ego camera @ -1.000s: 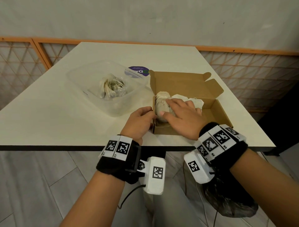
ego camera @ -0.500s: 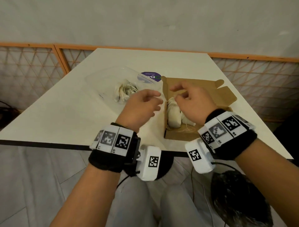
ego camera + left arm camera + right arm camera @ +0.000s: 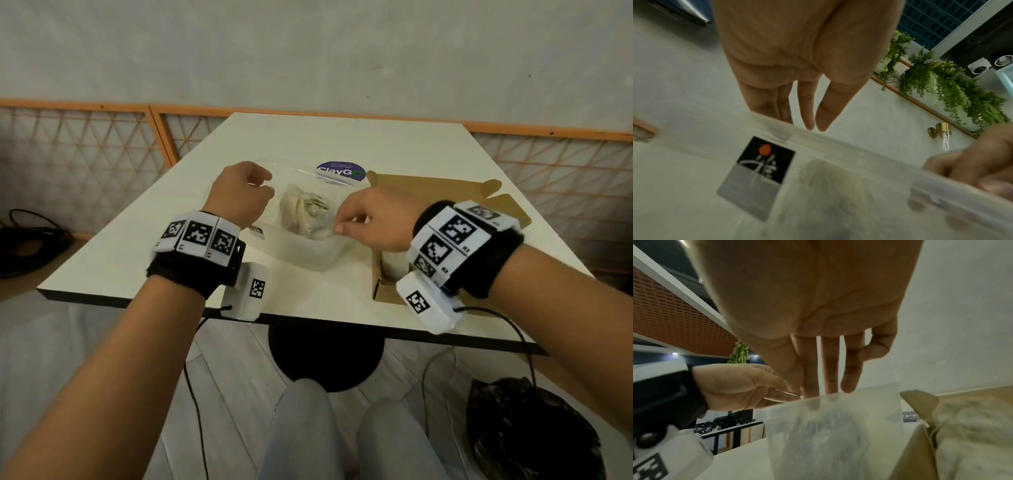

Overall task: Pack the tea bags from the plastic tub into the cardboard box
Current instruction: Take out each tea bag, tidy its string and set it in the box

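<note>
A heap of tea bags [image 3: 305, 214] sits in the clear plastic tub [image 3: 308, 251] at mid-counter, with the open cardboard box [image 3: 435, 186] at its 3 o'clock, placed close, it seems, to keep each transfer short. The left hand [image 3: 238, 195] hovers at the tub's 9 o'clock rim, its grip loosely curled and empty, probably to steady it. The right hand [image 3: 375, 219] reaches in from 3 o'clock, grip relaxed, fingertips [image 3: 847, 386] over the heap, holding nothing yet. More bags [image 3: 972, 426] already lie in the box on the white counter [image 3: 137, 240].
</note>
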Demonstrator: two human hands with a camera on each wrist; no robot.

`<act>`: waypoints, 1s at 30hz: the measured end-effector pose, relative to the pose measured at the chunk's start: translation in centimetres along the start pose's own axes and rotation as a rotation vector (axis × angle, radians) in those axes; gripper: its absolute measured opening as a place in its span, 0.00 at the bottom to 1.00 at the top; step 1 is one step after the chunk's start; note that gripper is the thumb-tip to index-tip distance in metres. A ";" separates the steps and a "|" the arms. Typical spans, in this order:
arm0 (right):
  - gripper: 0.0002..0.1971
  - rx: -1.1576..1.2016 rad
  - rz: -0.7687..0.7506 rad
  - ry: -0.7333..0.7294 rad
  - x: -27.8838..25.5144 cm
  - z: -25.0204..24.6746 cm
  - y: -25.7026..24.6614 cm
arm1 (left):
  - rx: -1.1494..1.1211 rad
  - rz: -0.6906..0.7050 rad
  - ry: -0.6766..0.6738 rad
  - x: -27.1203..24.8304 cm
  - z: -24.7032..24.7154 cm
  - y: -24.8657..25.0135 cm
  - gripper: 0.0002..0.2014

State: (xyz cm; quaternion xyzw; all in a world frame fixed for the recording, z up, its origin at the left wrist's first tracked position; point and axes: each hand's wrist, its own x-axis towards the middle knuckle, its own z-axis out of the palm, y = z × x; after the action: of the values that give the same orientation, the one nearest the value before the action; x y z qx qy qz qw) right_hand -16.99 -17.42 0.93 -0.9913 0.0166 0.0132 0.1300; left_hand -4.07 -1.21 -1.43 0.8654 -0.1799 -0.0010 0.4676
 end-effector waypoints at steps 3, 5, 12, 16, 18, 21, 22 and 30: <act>0.12 0.025 0.049 0.139 1.3 -1.2 -0.3 | 0.071 -0.022 -0.072 0.4 0.8 0.7 0.19; 0.12 0.070 0.080 0.225 2.7 -1.5 -0.8 | 0.132 -0.079 -0.163 0.5 1.5 1.1 0.23; 0.15 -0.137 0.154 -0.012 6.9 -0.2 -1.9 | 0.225 -0.050 -0.262 0.8 2.7 1.5 0.07; 0.10 -0.288 0.229 -0.160 8.2 0.1 -1.9 | 0.272 -0.030 -0.296 0.8 3.0 0.8 0.15; 0.09 -0.324 0.226 -0.175 8.5 0.4 -1.8 | 0.276 -0.032 -0.283 0.9 3.2 0.5 0.13; 0.14 -0.213 0.191 -0.049 8.2 0.5 -1.2 | 0.252 -0.048 -0.228 1.0 3.7 0.3 0.17; 0.12 -0.138 0.184 -0.001 8.1 0.3 -0.9 | 0.251 -0.061 -0.216 0.9 3.8 0.3 0.22; 0.12 0.476 0.311 0.182 7.5 -0.1 1.3 | 0.261 -0.069 -0.268 1.0 3.6 0.3 0.16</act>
State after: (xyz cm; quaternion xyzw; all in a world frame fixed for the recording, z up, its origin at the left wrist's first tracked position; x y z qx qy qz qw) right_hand -9.50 -18.98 0.49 -0.9155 0.1824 -0.0605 0.3534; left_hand -3.82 -4.61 -3.02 0.9165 -0.2093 -0.1093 0.3230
